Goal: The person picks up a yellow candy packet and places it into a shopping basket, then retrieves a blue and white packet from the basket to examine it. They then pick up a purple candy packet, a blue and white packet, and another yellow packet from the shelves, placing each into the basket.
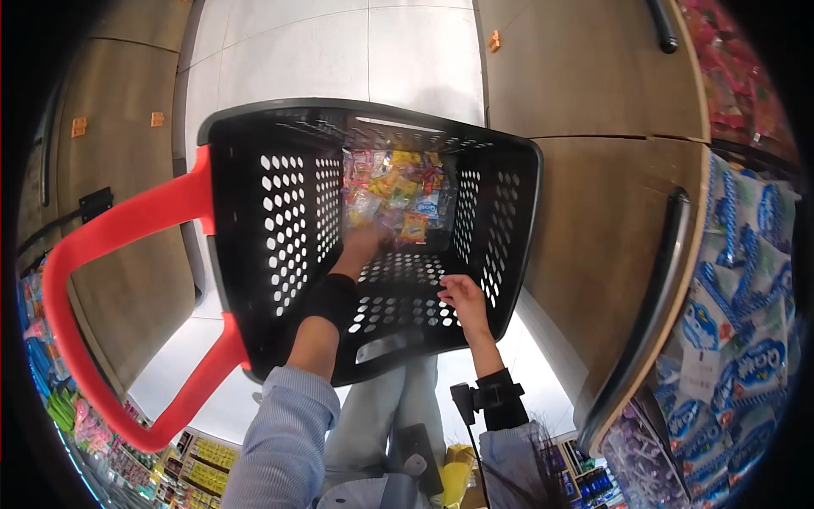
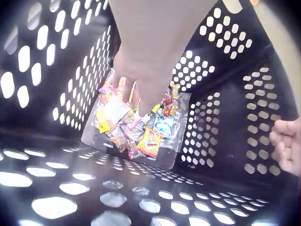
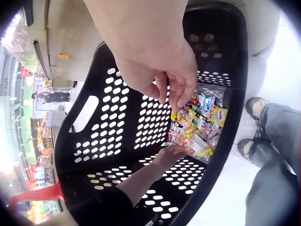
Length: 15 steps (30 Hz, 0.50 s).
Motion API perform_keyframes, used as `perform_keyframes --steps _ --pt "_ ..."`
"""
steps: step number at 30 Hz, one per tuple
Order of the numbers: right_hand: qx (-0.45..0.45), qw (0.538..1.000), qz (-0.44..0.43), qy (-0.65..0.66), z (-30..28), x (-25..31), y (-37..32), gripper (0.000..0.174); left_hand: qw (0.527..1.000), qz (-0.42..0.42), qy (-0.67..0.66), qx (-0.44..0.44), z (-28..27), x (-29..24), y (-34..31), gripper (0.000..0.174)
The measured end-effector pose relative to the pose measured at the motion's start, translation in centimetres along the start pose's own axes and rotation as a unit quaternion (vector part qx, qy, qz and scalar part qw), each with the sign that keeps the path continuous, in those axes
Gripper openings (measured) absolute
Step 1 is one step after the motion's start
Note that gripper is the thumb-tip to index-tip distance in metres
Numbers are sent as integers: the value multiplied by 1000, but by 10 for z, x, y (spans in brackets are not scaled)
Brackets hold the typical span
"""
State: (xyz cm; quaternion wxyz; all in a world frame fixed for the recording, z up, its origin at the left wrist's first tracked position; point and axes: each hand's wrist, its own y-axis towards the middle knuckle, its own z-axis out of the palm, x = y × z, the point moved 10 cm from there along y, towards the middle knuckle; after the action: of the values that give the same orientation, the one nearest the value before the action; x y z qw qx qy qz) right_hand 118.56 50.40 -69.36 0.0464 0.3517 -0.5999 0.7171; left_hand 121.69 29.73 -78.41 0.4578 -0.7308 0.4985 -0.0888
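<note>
While the left hand (image 1: 365, 242) is reaching deep among the wrapped packets (image 1: 394, 182), its fingers are pointing down into them, though I cannot tell whether they are pinching anything. The right hand (image 1: 466, 301) is hovering nearer the rim, fingers loosely curled and visibly gripping nothing. For neat work, the left fingers should probably be singling out one wrapper's edge and lifting gently. The black basket (image 1: 240, 254) is holding the packets on its floor, where a yellow packet (image 1: 414, 227) is lying near a blue-and-white packet (image 1: 427, 206).
</note>
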Motion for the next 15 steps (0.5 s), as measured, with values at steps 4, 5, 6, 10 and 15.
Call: perform_keyframes --steps 4,5,6,10,15 --pt "22 999 10 37 14 11 18 16 1000 0 14 -22 39 23 52 29" --pt "28 998 8 48 17 10 22 16 999 21 21 -24 47 21 60 30" --pt "32 998 6 59 19 8 26 16 999 21 40 -30 56 24 71 31" --pt "9 999 36 36 22 -5 44 13 996 14 85 -24 108 41 118 33" --pt "24 999 35 9 28 -9 57 13 994 24 103 23 136 34 142 33"
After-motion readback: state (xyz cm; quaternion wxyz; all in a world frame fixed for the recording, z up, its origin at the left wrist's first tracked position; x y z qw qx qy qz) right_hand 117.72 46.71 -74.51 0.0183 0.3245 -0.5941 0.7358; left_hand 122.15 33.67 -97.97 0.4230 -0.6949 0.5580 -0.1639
